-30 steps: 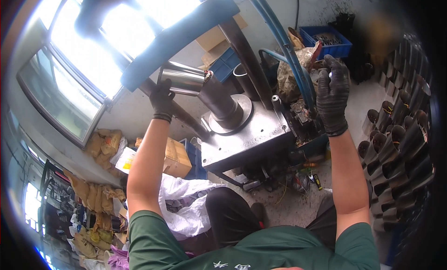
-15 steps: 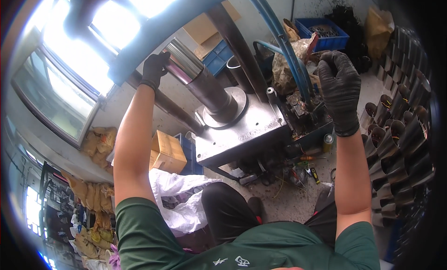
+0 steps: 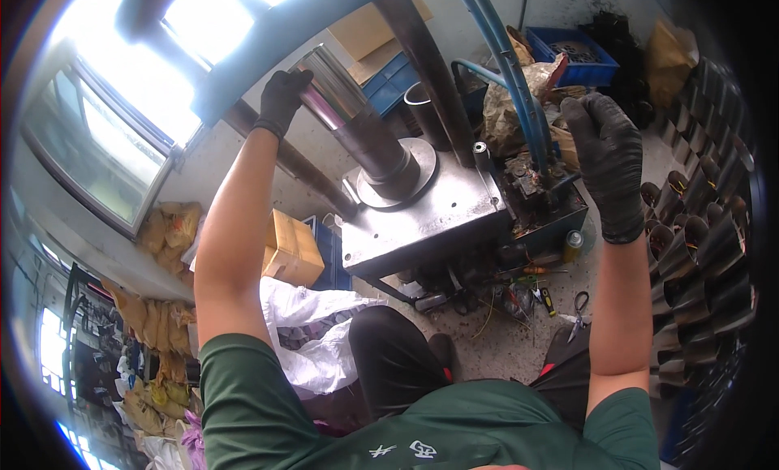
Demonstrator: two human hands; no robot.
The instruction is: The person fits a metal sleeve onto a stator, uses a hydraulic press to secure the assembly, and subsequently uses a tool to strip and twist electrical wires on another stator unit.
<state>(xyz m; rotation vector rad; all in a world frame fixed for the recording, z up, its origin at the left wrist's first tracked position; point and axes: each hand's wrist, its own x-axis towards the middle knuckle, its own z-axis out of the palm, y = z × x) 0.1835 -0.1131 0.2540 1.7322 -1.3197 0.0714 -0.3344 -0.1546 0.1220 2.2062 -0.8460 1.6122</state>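
Observation:
A shiny metal cylinder (image 3: 341, 85) rises out of a dark metal sleeve (image 3: 375, 154) on a round flange over the steel press table (image 3: 422, 218). It shows a pinkish sheen on its left side. My left hand (image 3: 280, 101), in a black glove, is closed at the upper left edge of that cylinder; its fingertips are partly hidden, so what they grip does not show. On the other side, my right hand (image 3: 604, 166), also black-gloved, is raised beside the blue hoses (image 3: 519, 89). Its fingers are curled together, and whatever may be in them cannot be made out.
Dark posts (image 3: 426, 72) and a blue crossbeam (image 3: 260, 52) frame the press. Many dark tubes (image 3: 690, 251) stand in stacks at right. Scissors (image 3: 578, 312) and a knife (image 3: 548, 302) lie on the floor. A white sack (image 3: 312, 364) and a cardboard box (image 3: 290, 247) sit at left.
The view has shifted, moving the press slightly up and right in the picture. My right hand has come a little nearer to me relative to the press; scissors now show beside my right forearm.

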